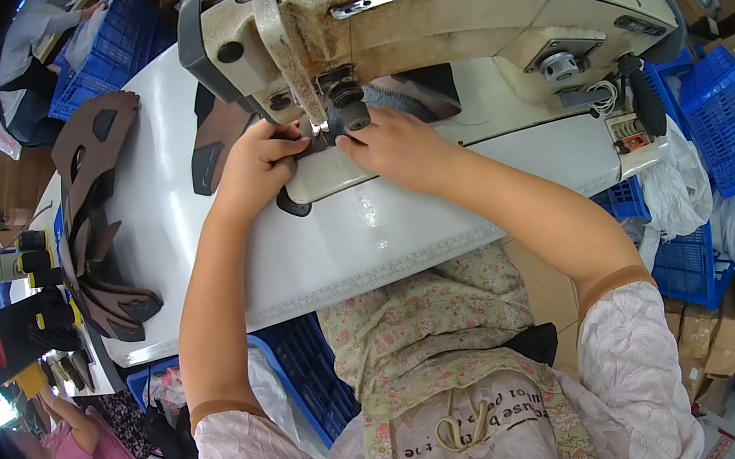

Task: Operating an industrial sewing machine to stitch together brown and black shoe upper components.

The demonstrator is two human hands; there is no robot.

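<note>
A worn cream sewing machine [449,5] stands on a white table [360,240]. Under its presser foot [339,117] lies a brown and black shoe upper piece [217,142]. My left hand [255,163] presses on this piece just left of the needle, fingers curled down on it. My right hand [394,147] rests flat on the piece right of the needle, close to the foot. Most of the piece under the hands is hidden.
A stack of brown and black cut shoe pieces [96,209] lies at the table's left end. Blue plastic crates [729,117] stand at the right and one [303,377] below the table edge. Cardboard boxes [726,340] sit lower right. Another person in pink [81,453] is at lower left.
</note>
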